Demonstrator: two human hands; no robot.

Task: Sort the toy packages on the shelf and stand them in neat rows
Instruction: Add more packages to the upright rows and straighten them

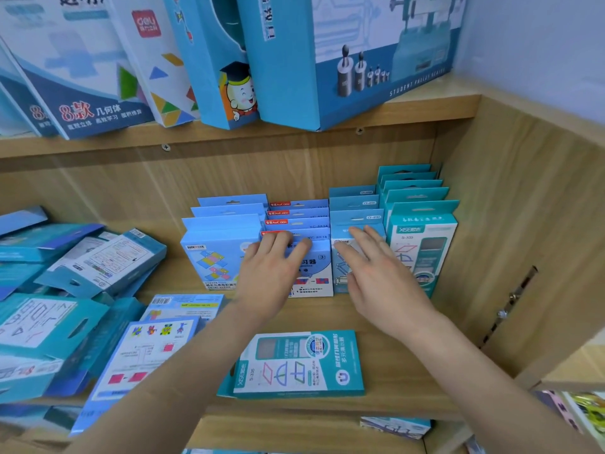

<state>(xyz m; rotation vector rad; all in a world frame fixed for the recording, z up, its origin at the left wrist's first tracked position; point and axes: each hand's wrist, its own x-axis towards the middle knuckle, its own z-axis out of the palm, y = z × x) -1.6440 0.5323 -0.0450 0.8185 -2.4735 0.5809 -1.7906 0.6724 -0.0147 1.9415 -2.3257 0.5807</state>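
Several rows of blue and teal toy packages stand upright at the back right of the wooden shelf [376, 319]. My left hand [271, 273] lies flat on the front package of the second row [316, 273], fingers over its top edge. My right hand [373, 267] rests with spread fingers on the front package of the third row [340, 257]. The light blue row [216, 253] stands to the left, the teal row [422, 247] to the right. A teal package [301, 365] lies flat in front of my arms.
A loose heap of blue packages [65, 290] covers the shelf's left half, and a flat package with coloured shapes [140, 358] lies beside it. Large boxes [327, 60] stand on the shelf above. The wooden side wall [523, 240] closes the right.
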